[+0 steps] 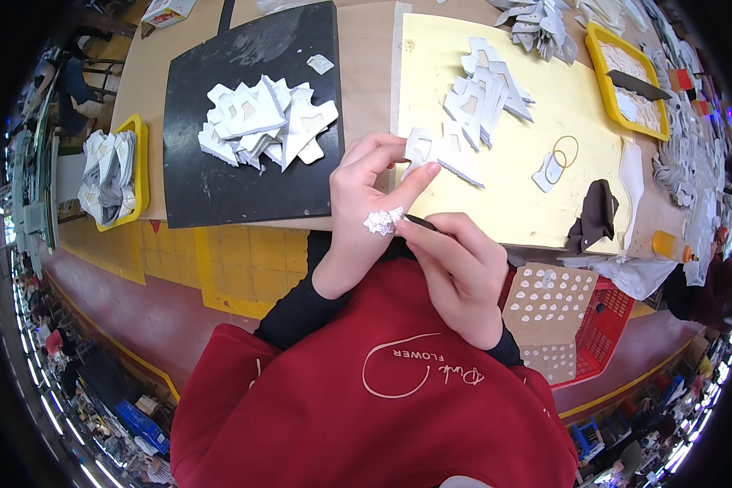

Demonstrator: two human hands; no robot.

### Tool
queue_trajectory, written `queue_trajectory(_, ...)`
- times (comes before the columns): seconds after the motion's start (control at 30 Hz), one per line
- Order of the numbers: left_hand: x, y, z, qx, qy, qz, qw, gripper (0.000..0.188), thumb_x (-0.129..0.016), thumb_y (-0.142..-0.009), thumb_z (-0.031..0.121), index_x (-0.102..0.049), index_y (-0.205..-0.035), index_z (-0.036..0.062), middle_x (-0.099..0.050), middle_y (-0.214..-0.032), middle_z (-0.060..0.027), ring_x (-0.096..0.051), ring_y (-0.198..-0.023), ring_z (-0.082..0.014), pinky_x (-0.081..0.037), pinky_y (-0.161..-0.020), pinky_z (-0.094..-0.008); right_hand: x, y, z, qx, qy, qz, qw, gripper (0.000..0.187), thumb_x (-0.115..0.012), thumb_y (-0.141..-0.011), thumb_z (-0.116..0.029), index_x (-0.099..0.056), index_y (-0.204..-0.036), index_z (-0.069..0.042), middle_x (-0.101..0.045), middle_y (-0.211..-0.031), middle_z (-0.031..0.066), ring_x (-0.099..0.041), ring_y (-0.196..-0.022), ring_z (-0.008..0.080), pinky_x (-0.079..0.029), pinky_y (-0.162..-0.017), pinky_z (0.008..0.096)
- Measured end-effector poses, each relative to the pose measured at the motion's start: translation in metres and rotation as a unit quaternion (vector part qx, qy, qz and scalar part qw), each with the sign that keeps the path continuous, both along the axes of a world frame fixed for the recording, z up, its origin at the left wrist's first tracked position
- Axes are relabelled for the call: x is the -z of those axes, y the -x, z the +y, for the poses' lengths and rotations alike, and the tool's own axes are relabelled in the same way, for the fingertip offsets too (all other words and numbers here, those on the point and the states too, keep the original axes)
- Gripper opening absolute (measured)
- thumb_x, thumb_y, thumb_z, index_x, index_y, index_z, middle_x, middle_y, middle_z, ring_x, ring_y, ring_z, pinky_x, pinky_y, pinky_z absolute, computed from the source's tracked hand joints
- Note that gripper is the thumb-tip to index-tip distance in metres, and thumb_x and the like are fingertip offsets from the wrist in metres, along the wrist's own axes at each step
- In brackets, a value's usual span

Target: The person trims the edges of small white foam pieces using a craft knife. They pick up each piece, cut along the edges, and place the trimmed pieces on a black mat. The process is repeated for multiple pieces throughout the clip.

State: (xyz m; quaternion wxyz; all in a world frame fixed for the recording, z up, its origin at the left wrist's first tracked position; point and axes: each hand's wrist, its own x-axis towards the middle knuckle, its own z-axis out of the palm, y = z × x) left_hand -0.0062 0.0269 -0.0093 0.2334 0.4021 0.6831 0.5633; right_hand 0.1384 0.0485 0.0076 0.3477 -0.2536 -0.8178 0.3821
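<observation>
Evidently, by the yellow sheet's left edge, with bare room rightward, a white piece was finger-pinched in the left hand, a dark tool in the right hand.

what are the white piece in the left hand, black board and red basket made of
White piece: maybe leather or synthetic sheet, matte, thin with cut edges.
Black board: possibly rubber or plastic, dull, pale scuffs.
Red basket: probably plastic, fairly smooth, moulded-looking lattice wall.
</observation>
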Motion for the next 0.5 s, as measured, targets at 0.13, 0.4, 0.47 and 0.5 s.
queue_trajectory(0.13,0.007,0.009,-0.004,-0.009,0.016,-0.075,0.997,0.021,-0.077,-0.077,0.006,-0.070,-0.094,-0.0044,-0.066,-0.090,-0.0078,-0.060,-0.083,-0.0139,-0.047,-0.077,-0.0260,-0.018,-0.006,0.005,-0.075,0.064,-0.140,0.985,0.037,-0.068,-0.074,0.005,-0.071,-0.109,-0.009,-0.059,-0.083,0.0044,-0.057,-0.063,0.0159,-0.045,-0.054,0.0260)
queue_trajectory(0.4,-0.020,0.008,-0.013,0.098,0.019,-0.398,0.912,0.029,-0.074,-0.082,0.003,-0.066,-0.108,-0.0058,-0.067,-0.106,-0.0094,-0.060,-0.096,-0.0110,-0.046,-0.086,-0.0260,-0.022,-0.011,0.020,0.071,0.109,0.033,0.991,0.030,-0.066,-0.080,0.009,-0.070,-0.107,-0.002,-0.063,-0.083,0.0078,-0.058,-0.068,0.0124,-0.045,-0.058,0.0227)
queue_trajectory(0.47,-0.020,0.006,-0.015,0.120,0.007,-0.358,0.926,0.028,-0.075,-0.080,0.003,-0.067,-0.107,-0.0046,-0.067,-0.103,-0.0071,-0.058,-0.094,-0.0102,-0.045,-0.085,-0.0256,-0.017,-0.008,0.022,0.064,0.087,0.043,0.993,0.028,-0.067,-0.080,0.008,-0.070,-0.106,-0.002,-0.063,-0.083,0.0082,-0.058,-0.067,0.0130,-0.045,-0.058,0.0231)
queue_trajectory(0.5,-0.021,0.006,-0.016,0.129,0.002,-0.338,0.932,0.028,-0.075,-0.080,0.002,-0.068,-0.106,-0.0039,-0.066,-0.102,-0.0060,-0.057,-0.092,-0.0098,-0.045,-0.084,-0.0253,-0.016,-0.007,0.021,0.065,0.084,0.042,0.993,0.028,-0.067,-0.079,0.008,-0.070,-0.105,-0.001,-0.063,-0.084,0.0085,-0.059,-0.068,0.0135,-0.046,-0.058,0.0234)
